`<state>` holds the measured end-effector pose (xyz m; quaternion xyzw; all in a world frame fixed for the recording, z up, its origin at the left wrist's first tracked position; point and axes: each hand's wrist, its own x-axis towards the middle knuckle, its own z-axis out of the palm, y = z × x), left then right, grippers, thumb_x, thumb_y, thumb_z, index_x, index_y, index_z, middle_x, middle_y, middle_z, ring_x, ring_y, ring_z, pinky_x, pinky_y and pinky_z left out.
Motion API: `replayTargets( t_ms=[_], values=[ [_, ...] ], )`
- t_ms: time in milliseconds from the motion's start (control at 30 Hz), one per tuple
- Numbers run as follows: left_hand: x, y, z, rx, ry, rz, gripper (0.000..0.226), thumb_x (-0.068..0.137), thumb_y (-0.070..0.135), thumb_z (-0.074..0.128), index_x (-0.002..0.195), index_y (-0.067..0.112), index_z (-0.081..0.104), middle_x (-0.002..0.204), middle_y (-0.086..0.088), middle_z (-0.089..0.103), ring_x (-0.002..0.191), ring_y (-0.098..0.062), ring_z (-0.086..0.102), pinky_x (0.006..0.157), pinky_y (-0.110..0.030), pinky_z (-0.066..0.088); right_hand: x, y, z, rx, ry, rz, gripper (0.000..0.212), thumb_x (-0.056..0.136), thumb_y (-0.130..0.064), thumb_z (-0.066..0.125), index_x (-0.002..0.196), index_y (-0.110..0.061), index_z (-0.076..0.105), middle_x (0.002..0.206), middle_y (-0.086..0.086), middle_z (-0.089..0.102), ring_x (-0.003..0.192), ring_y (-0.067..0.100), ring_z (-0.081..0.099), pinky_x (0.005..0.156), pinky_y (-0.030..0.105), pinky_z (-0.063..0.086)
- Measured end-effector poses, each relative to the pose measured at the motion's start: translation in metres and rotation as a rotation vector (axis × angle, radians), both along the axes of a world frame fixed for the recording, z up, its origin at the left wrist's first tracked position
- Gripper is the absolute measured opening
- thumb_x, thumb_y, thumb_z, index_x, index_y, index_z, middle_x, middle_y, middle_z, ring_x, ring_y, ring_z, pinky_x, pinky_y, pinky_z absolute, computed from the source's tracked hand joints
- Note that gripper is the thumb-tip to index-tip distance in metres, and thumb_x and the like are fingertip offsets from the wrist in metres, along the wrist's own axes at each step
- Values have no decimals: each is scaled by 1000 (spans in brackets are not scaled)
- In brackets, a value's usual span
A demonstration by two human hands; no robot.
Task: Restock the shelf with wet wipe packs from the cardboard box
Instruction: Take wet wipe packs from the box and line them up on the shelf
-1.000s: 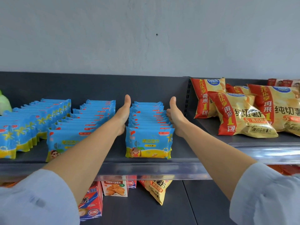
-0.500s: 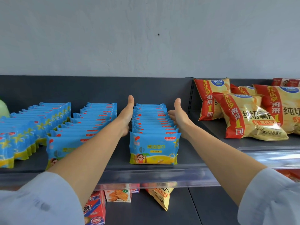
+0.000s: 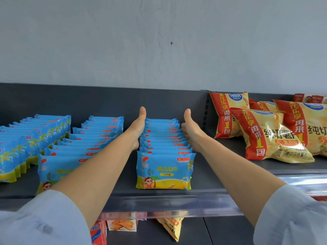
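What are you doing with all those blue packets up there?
A person is tidying wet wipe packs on a shelf. The left hand presses against one side of the rightmost row of packs and the right hand against the other, thumbs up, squeezing it straight. Two more rows of blue packs stand to the left, and yellow chip bags lie to the right. No cardboard box is in view.

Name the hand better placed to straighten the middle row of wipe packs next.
Left hand, probably: it lies between the middle row and the right row. The right hand is past the right row, farther off.
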<state>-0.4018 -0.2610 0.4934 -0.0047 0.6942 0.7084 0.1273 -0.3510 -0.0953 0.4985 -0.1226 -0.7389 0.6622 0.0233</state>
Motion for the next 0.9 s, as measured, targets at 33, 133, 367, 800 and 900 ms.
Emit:
replayTargets(
  t_ms=[33,133,367,800,900],
  values=[
    [0,2,3,-19,-3,22,66,87,72,32,76,10,52,65,-9,69,81,-28,65,96,-44,50,-2,-1,2,-6,-12,5,80,95,-64,13,134,-3,47,123,9,61,109,24,61,80,28,45],
    [-2,1,5,-4,-26,6,66,87,72,32,74,9,49,58,-9,68,80,-29,64,95,-45,49,-10,-1,4,-45,-51,44,85,91,-71,14,133,-6,48,108,9,67,104,25,65,84,31,50],
    [-9,3,2,7,-66,-76,73,84,76,32,85,8,58,81,-11,73,85,-28,69,77,-40,55,-22,2,-2,-41,-30,61,82,90,-71,11,106,-6,58,73,3,68,69,17,67,64,26,54],
    [-27,9,9,-42,-88,-16,89,82,80,27,124,5,50,92,-12,65,83,-27,65,67,-40,53,-46,9,-6,-21,-6,-10,83,95,-64,11,130,0,53,96,8,66,96,23,67,75,24,48],
    [-29,9,12,-29,-81,25,96,81,81,28,145,10,32,98,-10,61,83,-27,62,65,-41,51,-56,13,-8,-44,7,-78,79,95,-66,14,122,-4,55,76,-1,59,68,13,59,82,28,49]
  ],
)
